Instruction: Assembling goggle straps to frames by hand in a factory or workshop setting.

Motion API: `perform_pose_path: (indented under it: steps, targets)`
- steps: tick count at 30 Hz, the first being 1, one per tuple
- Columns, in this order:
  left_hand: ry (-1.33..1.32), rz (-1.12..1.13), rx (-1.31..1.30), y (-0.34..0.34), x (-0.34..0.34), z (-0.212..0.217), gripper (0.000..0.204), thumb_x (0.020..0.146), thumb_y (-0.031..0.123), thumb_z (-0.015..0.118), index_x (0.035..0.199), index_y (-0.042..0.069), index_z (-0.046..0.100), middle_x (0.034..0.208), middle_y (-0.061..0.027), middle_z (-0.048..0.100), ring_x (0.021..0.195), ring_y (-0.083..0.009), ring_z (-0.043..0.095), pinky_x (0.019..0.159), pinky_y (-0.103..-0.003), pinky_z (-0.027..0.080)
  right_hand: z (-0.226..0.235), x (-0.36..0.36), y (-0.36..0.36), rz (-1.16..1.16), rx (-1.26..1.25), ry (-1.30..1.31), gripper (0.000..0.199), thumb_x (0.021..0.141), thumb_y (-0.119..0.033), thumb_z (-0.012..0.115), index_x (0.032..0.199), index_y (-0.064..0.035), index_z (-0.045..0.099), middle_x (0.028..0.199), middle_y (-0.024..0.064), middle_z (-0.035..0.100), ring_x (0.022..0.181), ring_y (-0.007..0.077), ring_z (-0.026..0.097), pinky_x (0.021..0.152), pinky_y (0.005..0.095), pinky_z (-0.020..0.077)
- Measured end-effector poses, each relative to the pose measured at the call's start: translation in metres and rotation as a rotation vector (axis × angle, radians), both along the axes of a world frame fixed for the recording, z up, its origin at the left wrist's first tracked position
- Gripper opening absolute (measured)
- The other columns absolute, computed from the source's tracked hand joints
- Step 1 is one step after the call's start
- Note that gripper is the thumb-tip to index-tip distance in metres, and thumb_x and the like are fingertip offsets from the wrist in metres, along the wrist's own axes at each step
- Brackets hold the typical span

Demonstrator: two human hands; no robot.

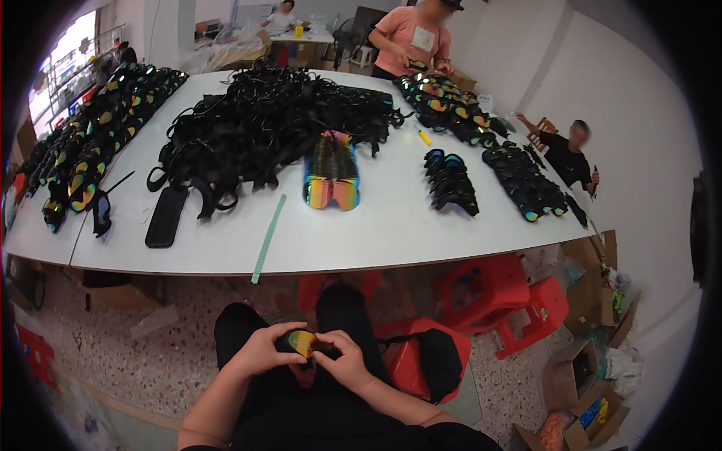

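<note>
Low over my lap, my left hand [263, 349] is closed on a pair of sunglasses [301, 343] with a dark frame and a mirrored yellow-orange lens. Thumb and fingers of my right hand [344, 360] pinch the other side of the same sunglasses. Part of the frame is hidden by my fingers. On the table ahead lies a stack of mirrored lenses [332, 192], shining orange, pink and blue. Behind it spreads a large heap of black frames [248, 124].
On the white table [218, 244] lie a black phone [166, 217], a green strip [269, 239], a yellow tool [425, 138] and rows of sunglasses [98, 139]. Red stools [489, 289] and cardboard boxes [569, 373] stand at right. A person in pink [414, 34] handles sunglasses across the table.
</note>
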State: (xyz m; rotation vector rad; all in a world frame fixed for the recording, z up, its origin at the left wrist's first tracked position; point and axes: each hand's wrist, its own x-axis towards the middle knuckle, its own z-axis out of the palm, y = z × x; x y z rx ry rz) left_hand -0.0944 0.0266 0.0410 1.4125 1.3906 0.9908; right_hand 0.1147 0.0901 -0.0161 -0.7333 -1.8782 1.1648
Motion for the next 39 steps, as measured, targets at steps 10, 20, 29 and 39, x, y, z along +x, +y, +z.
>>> perform_pose_path:
  steps: [10, 20, 29, 39]
  targets:
    - [-0.034, -0.006, -0.031, -0.006, -0.003, -0.01, 0.068, 0.066, 0.019, 0.09, 0.127, 0.006, 0.063, 0.12, -0.0095, 0.066, 0.108, -0.0174, 0.063, 0.096, -0.03, 0.048, -0.001, 0.003, 0.001, 0.055, 0.011, -0.008, 0.037, 0.078, -0.006, 0.077, 0.113, -0.002, 0.066, 0.103, 0.008, 0.062, 0.086, 0.0156, 0.063, 0.076, 0.0258, 0.0514]
    - [0.286, 0.047, 0.122, -0.024, 0.01, -0.009, 0.07, 0.063, 0.032, 0.09, 0.121, 0.003, 0.061, 0.114, -0.0138, 0.065, 0.105, -0.027, 0.065, 0.092, -0.035, 0.052, 0.003, 0.001, -0.004, 0.157, -0.005, -0.042, 0.035, 0.078, -0.007, 0.077, 0.111, -0.0013, 0.067, 0.102, 0.0078, 0.062, 0.088, 0.0176, 0.064, 0.078, 0.0268, 0.0518]
    - [0.12, 0.069, 0.086, -0.017, 0.014, -0.013, 0.071, 0.066, 0.028, 0.089, 0.127, 0.008, 0.059, 0.121, -0.0121, 0.065, 0.11, -0.0263, 0.065, 0.094, -0.034, 0.051, 0.011, 0.003, 0.005, 0.069, 0.151, -0.1, 0.036, 0.074, -0.007, 0.078, 0.109, -0.004, 0.068, 0.101, 0.0106, 0.065, 0.094, 0.0239, 0.065, 0.082, 0.0324, 0.0525]
    - [0.092, 0.072, -0.009, -0.033, 0.015, -0.024, 0.07, 0.067, 0.033, 0.089, 0.127, 0.007, 0.06, 0.118, -0.0112, 0.066, 0.106, -0.0236, 0.066, 0.093, -0.033, 0.051, -0.001, 0.002, -0.011, 0.135, -0.02, -0.054, 0.036, 0.076, -0.003, 0.077, 0.11, -0.0026, 0.068, 0.102, 0.0084, 0.064, 0.092, 0.0183, 0.065, 0.08, 0.0286, 0.0527]
